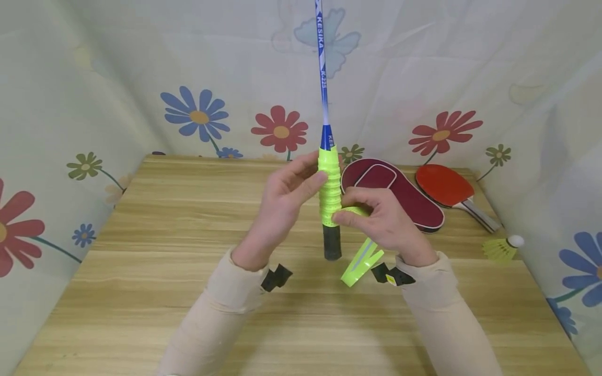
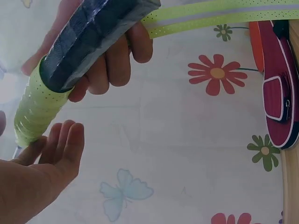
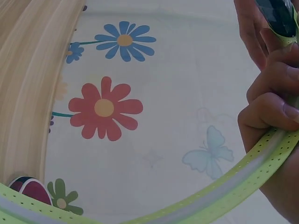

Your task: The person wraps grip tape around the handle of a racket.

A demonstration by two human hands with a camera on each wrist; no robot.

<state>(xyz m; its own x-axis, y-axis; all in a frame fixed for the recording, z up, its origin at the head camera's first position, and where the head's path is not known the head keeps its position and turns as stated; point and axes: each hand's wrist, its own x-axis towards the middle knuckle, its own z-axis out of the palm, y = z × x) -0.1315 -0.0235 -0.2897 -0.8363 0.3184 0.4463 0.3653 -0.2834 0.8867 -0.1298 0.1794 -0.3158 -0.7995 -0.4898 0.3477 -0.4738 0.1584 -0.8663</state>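
Observation:
A badminton racket (image 1: 322, 68) with a blue and white shaft stands upright, its head out of view. Neon yellow-green grip tape (image 1: 330, 196) is wound in ridges over most of the handle, and the black butt end (image 1: 332, 243) shows below. My left hand (image 1: 282, 198) holds the upper handle between thumb and fingers. Lower down, my right hand (image 1: 378, 219) pinches the tape at the edge of the winding. From there a loose strip (image 1: 362, 262) with a pale backing hangs down; it curves as a strip (image 3: 210, 200) across the right wrist view.
Behind the right hand lies a maroon paddle case (image 1: 414, 201) with white trim. A red table tennis paddle (image 1: 443, 185) rests beside it, and a yellow shuttlecock (image 1: 502, 247) is near the right edge. Flowered cloth (image 1: 235, 47) encloses the wooden table (image 1: 155, 219).

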